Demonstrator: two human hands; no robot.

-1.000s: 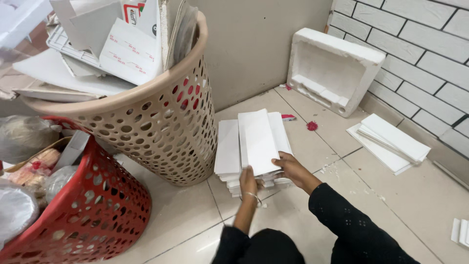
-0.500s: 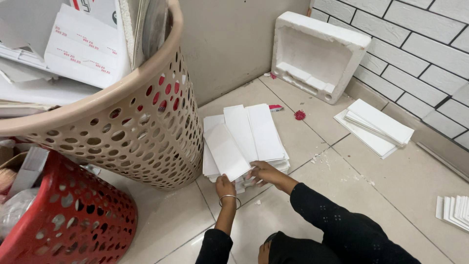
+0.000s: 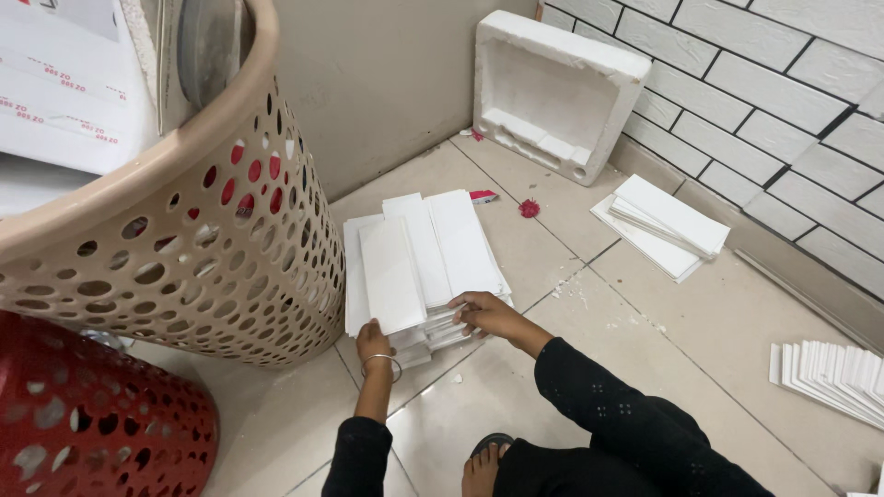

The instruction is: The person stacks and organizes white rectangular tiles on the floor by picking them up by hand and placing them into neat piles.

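a: gripping the near end of the stack of white tiles (image 3: 419, 267), both sets of fingers are curled onto it. i see the left hand (image 3: 373, 339) clamped on the near left corner and the right hand (image 3: 483, 313) closed over the near right edge, fingertips pressed into the layered ends.

b: how do you judge it will handle?

a: stiff and flat, i reckon, and heavy as a pile. the faces look glossy, so likely slippery against each other; the top pieces are already fanned out of line. chipping at the corners seems the risk. i'd hold it low, under the bottom piece at both short ends, not by the loose top ones.

b: and its look, its place?

a: long white rectangles, smooth, stacked several deep, lying on the beige floor (image 3: 589, 368) just beside the tan perforated basket (image 3: 193, 267), near the wall corner. a red basket (image 3: 92, 423) sits at my lower left. further out, a white foam tray (image 3: 552, 92) leans on the wall, a smaller tile pile (image 3: 663, 225) lies by the tiled wall, and another fanned row (image 3: 833, 377) lies well apart at right.
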